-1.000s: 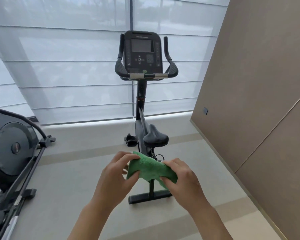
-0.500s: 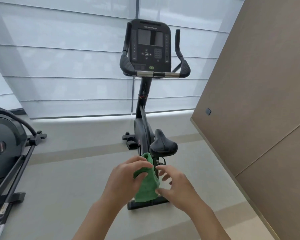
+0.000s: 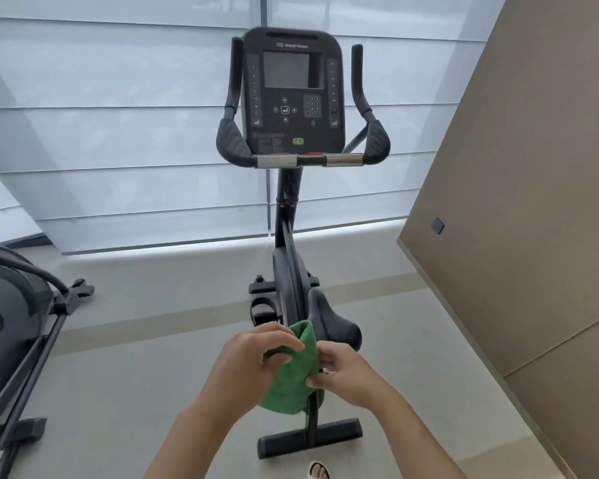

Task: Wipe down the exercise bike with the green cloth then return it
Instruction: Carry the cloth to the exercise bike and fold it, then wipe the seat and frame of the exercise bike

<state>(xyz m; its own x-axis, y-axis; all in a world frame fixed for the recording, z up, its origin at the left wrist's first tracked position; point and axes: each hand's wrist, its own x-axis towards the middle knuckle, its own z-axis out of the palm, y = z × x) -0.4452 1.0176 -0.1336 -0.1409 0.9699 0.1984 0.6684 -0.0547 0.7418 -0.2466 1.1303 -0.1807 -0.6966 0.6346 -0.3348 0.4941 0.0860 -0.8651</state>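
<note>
Beyond the hands, the far side of the room is a wide window [image 3: 118,133] covered by pale, translucent blinds [image 3: 153,202] with horizontal folds; soft daylight comes through them, and a dark vertical mullion [image 3: 268,209] divides the panes. Below the blinds a low, light sill ledge [image 3: 187,257] meets the floor [image 3: 135,375], which is pale grey with a beige band [image 3: 153,326] crossing it. To the right of the hands stands a brown panelled wall [image 3: 533,202] with thin seams and a small dark wall plate [image 3: 437,225]. Far to the left of the hands, a second dark exercise machine [image 3: 11,323] is partly in view.
</note>
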